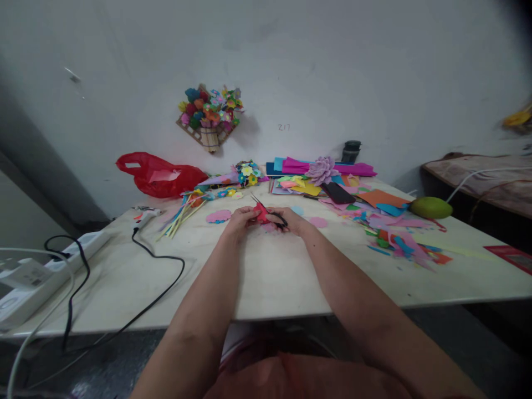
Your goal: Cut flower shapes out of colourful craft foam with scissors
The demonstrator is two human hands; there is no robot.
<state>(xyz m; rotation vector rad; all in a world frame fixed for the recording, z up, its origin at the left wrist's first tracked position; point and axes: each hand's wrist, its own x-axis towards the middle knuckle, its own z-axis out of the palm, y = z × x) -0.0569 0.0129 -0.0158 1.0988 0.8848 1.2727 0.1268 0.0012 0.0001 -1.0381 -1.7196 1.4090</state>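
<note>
Over the middle of the white table, my left hand pinches a small red paper piece. My right hand is closed on black-handled scissors, whose blades point up and left beside the red piece. Pink scalloped paper lies left of my left hand. A pink disc rests right of my right hand, and a light blue disc lies just behind it. Small pale pink bits sit beneath my hands.
At the left are a power strip, a glue gun with a black cable, and a red bag. Paper scraps, a dark phone and a green fruit lie to the right. Paper flowers stand behind.
</note>
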